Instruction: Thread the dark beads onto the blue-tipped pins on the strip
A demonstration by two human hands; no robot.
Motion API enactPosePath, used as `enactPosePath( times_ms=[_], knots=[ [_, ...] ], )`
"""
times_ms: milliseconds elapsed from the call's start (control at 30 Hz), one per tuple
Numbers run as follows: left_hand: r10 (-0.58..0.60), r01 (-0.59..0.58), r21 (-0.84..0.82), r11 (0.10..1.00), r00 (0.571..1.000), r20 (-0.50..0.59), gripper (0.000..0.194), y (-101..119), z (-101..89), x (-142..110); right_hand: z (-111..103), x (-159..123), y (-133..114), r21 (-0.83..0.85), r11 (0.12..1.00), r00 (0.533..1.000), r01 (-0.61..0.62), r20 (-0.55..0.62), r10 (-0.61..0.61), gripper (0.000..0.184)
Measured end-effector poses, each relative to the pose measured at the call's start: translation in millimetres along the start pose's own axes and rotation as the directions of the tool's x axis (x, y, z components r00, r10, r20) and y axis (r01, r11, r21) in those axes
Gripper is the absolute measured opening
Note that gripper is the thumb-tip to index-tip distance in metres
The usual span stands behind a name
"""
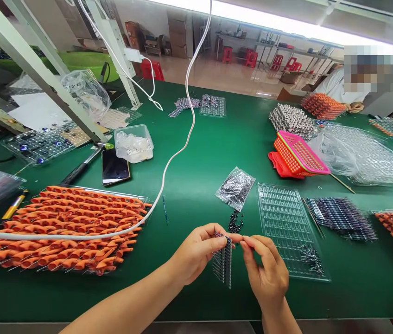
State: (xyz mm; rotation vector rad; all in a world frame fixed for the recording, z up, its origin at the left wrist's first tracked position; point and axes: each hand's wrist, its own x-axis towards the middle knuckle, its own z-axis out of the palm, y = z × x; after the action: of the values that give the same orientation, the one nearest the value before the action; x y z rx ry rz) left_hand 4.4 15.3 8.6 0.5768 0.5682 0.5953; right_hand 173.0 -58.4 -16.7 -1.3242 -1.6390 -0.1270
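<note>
My left hand [199, 250] is closed on a narrow panel of small circuit boards [225, 264], which hangs down upright below the thumb. My right hand [266, 266] pinches with thumb and forefinger close to the panel's top edge. What sits between its fingertips is too small to make out. Just beyond the hands lies a loose heap of small black parts [235, 222], with a plastic bag [236, 188] of similar parts behind it. To the right, a clear ribbed tray [283, 218] bears a small pile of wired parts [312, 260] in its near right corner.
Rows of orange casings [60, 227] fill the left side, crossed by a white cable [168, 169]. Stacked board panels [340, 218] and tweezers [313, 218] lie right of the tray. Farther off are a pink basket [302, 153], a phone [115, 166] and a co-worker's hand [355, 107].
</note>
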Motion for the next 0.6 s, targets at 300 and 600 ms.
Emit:
enactPosePath(
  times_ms=[300,600],
  knots=[
    [-0.036,0.037,0.030,0.999,0.998,-0.046,0.026,7.6,0.5,2.3,1.8,1.1,1.8,0.004,0.999,0.998,0.047,0.040,-0.047,0.039],
    [-0.009,0.011,0.136,0.991,1.000,-0.013,0.029,6.4,-2.1,1.5,2.5,0.8,0.6,-0.066,0.997,0.999,0.041,0.010,-0.040,0.027]
  ],
)
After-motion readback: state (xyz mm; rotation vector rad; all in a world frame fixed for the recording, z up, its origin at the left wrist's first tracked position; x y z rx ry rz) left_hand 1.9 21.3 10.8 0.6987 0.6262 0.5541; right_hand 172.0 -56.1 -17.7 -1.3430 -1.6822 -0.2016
